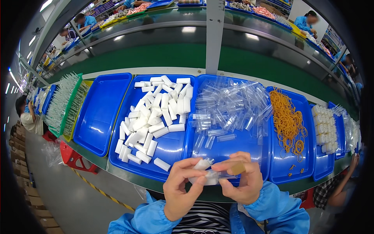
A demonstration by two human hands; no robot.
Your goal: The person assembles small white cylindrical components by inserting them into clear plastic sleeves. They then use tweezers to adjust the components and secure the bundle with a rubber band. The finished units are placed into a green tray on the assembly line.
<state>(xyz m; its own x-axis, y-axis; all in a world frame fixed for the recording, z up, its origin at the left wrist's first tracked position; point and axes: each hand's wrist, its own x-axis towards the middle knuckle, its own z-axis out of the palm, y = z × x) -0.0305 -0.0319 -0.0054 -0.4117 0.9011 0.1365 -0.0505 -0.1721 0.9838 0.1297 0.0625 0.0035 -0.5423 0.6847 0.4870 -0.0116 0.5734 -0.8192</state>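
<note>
My left hand (182, 183) is closed, its thumb and fingers pinching white cylindrical pieces (203, 164) at the near edge of the trays. Against them my right hand (247, 181) pinches a clear plastic tube (229, 176), its fingertips meeting the left hand's. Fingers partly cover the parts, so how they fit together cannot be made out. A tan band (237, 168) wraps one right finger. Just beyond the hands, a blue tray (230, 152) holds a heap of clear plastic tubes (233, 103). Left of it, many white pieces (156, 111) lie in another blue tray (175, 148).
Orange rubber bands (286, 117) fill part of a blue tray at right, with white parts (324, 128) beyond. At left are a bare blue tray (102, 113) and a green tray (72, 111) of clear spiky parts. A post (215, 43) rises behind. People sit nearby.
</note>
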